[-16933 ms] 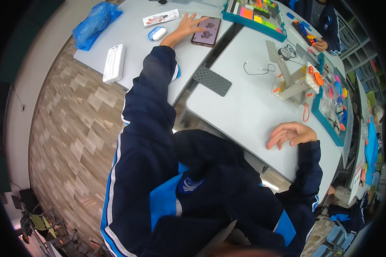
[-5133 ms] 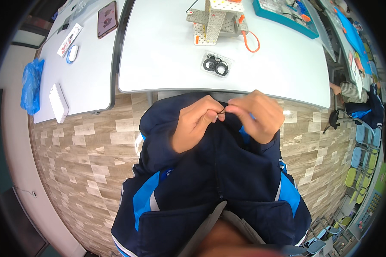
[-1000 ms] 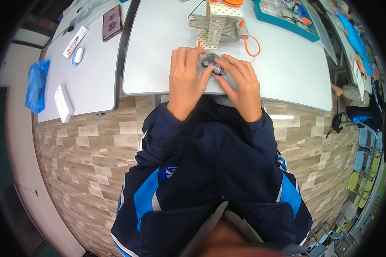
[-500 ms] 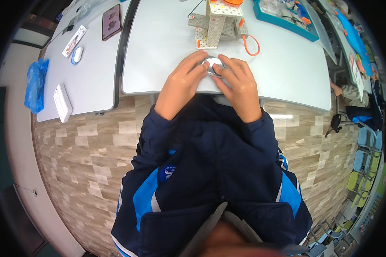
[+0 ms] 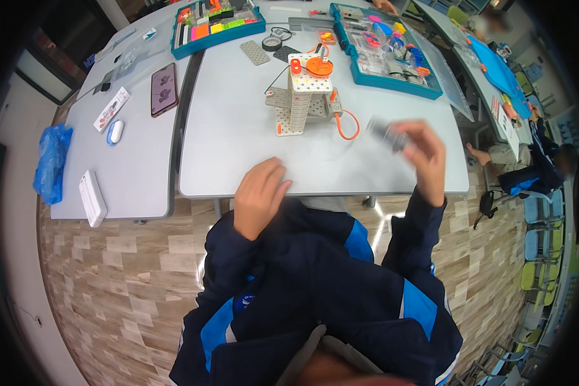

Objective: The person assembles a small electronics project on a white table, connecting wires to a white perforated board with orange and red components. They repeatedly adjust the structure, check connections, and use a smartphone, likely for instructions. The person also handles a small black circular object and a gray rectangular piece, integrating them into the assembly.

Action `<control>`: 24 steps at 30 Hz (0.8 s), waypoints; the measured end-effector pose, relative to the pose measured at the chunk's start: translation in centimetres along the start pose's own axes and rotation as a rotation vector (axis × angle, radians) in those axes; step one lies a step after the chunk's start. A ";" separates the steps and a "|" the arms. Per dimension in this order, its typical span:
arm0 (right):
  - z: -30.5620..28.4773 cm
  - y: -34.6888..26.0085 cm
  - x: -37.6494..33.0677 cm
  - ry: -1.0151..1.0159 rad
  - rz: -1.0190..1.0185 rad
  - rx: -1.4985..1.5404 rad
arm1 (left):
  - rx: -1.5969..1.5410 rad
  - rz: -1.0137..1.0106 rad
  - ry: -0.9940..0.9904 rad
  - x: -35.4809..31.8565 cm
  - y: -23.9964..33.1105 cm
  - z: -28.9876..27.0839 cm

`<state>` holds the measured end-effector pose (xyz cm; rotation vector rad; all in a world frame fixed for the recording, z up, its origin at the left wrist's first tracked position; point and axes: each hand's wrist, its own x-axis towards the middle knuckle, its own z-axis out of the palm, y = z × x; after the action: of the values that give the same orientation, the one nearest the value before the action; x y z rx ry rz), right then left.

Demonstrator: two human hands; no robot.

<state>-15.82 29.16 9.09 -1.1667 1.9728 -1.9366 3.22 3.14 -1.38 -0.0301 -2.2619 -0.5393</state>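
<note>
My right hand [image 5: 424, 154] is raised over the right part of the grey table [image 5: 238, 141] and grips a small dark, blurred part [image 5: 389, 135] in its fingertips. My left hand [image 5: 258, 193] rests at the table's near edge, fingers loosely curled, holding nothing. Beyond both hands stands a white perforated construction model [image 5: 302, 96] with an orange wheel on top and an orange cable loop [image 5: 349, 125] at its right side.
Two teal parts trays [image 5: 392, 51] [image 5: 215, 22] sit at the far edge. On the left table lie a phone [image 5: 163, 98], a white oval case [image 5: 114, 132], a white box [image 5: 92, 198] and a blue bag [image 5: 50, 164]. Another person sits at right [image 5: 534, 174].
Half a second ago both hands were together over a small dark part at the table's near edge. Now my right hand has lifted it up and to the right; my left hand stays low.
</note>
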 end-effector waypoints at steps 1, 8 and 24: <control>-0.8 -0.1 1.6 0.067 0.057 -0.050 | 0.106 0.115 0.024 -0.1 -0.2 0.5; 0.9 5.1 15.4 -0.019 -0.090 -0.776 | 0.097 0.201 0.168 -0.7 -1.0 1.8; 2.4 14.6 18.2 0.026 -0.570 -1.211 | 0.072 -0.172 0.169 1.3 -5.8 -7.7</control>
<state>-33.10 14.46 2.98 -2.0776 3.1584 -0.6528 6.66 -5.29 1.96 0.2394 -2.1277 -0.5293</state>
